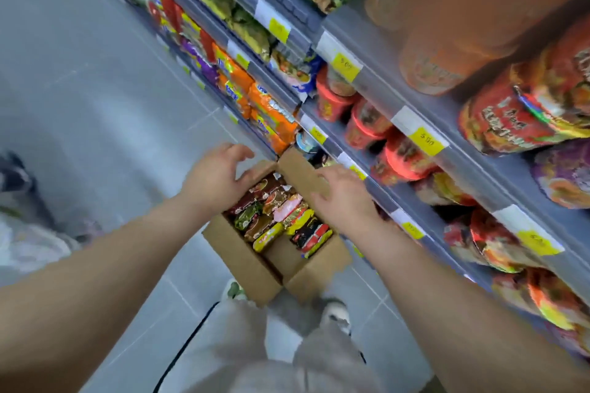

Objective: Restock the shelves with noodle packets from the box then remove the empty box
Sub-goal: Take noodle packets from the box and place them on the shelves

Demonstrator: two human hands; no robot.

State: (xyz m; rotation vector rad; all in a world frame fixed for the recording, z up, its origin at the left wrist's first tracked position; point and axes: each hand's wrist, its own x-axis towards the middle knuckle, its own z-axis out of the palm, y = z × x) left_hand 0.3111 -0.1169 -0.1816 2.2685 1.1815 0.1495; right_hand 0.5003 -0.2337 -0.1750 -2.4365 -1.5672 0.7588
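Observation:
A brown cardboard box (pixel 255 268) stands on the floor against the foot of the shelves, its flaps open. Several colourful noodle packets (pixel 281 217) stand upright inside it. My left hand (pixel 217 175) hovers at the box's far left flap, fingers spread, holding nothing. Above the far right flap (pixel 300 175) is my right hand (pixel 344 198), also with fingers apart; whether it touches the flap I cannot tell. The grey shelves (pixel 424 112) run along the right, stocked with noodle packets and cups.
Orange packets (pixel 271 115) and red cup noodles (pixel 367 124) fill the shelf rows just beyond the box. Yellow price tags line the shelf edges. Grey tiled floor (pixel 95 99) stretches to the left. My feet (pixel 335 313) stand just behind the box. Another person's shoe shows at far left (pixel 16 175).

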